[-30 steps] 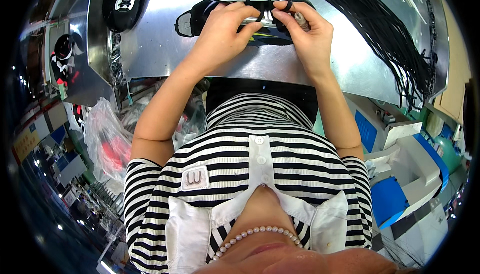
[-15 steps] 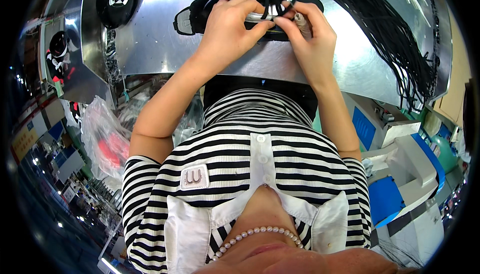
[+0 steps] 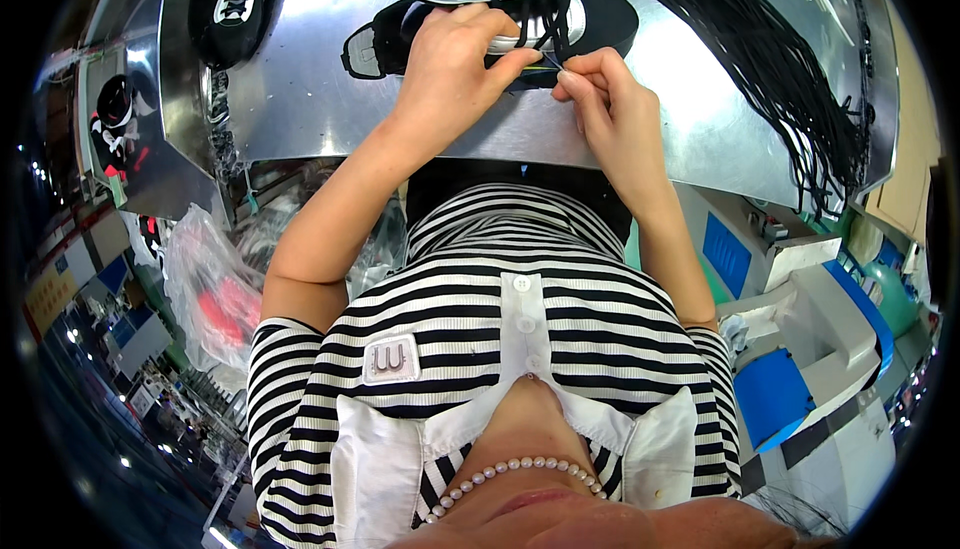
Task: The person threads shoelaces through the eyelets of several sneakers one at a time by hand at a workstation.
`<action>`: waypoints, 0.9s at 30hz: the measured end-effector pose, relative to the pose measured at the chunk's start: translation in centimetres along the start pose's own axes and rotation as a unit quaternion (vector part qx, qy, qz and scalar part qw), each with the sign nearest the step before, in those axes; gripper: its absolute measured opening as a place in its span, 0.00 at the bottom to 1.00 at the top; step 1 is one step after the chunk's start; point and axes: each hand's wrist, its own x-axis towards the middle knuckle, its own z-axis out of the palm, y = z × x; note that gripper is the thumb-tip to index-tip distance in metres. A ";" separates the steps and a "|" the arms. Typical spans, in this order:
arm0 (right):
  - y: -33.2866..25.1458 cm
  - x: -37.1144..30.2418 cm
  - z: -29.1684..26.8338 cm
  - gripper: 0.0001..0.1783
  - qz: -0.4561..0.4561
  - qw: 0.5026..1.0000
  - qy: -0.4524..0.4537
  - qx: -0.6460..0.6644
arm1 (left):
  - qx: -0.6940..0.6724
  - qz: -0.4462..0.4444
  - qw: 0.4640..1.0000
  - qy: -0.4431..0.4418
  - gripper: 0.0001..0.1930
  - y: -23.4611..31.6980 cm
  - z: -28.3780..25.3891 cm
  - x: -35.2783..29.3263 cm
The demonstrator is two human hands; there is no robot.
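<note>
Left hand (image 3: 450,67) grips black shoe (image 3: 608,24); right hand (image 3: 622,114) pinches what seems lace (image 3: 563,43).

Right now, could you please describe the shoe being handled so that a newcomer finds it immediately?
Find the metal worktable at the top. Near its middle, a black lace-up sneaker lies crosswise, toe to the right. Unlike the other sneaker at upper left, it has the left hand on it.

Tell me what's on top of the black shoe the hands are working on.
On the shoe, black laces cross a pale lacing area; the left hand covers much of the middle, so what lies beneath is hidden.
</note>
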 end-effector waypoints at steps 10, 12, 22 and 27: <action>0.1 0.9 1.7 0.12 0.011 0.999 0.033 0.038 | -0.090 0.059 0.994 -0.022 0.08 1.0 0.9 -1.2; 1.2 0.6 1.3 0.16 0.021 1.000 -0.019 0.001 | -0.029 0.057 0.998 -0.018 0.08 1.1 0.8 -1.9; -2.9 2.2 -0.4 0.13 -0.305 0.905 -0.004 -0.296 | 0.054 0.140 0.985 0.080 0.10 1.2 0.4 -2.2; -2.1 2.7 0.1 0.13 -0.218 0.913 -0.019 -0.345 | 0.063 0.171 0.978 0.105 0.11 0.5 1.0 -2.6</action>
